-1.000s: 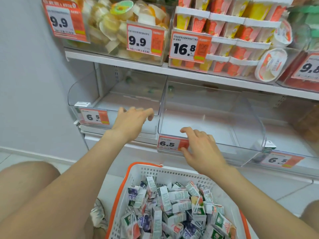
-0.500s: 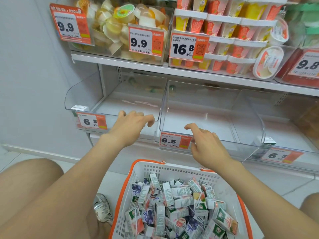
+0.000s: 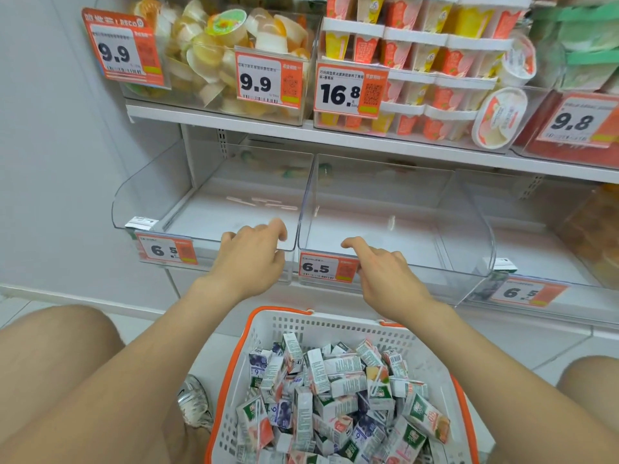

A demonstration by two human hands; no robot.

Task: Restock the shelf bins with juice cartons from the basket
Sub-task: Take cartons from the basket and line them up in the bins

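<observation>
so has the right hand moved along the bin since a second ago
No, the right hand stays at the right end of the 6.5 price tag on the middle bin.

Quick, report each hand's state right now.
Left hand: grips the left bin by its front rim.
Right hand: grips the middle bin by its front rim.

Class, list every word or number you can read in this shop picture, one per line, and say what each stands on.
"9.9", headed "RECO": far-left upper tag.
"9.9": second upper tag.
"16.8": third upper tag.
"9.8": upper right tag.
"6 5": lower left tag, on the left bin.
"6.5": lower middle tag, on the middle bin.
"6.5", faint: lower right tag.
Small print on tags and juice cartons: too blurred to read.
</observation>
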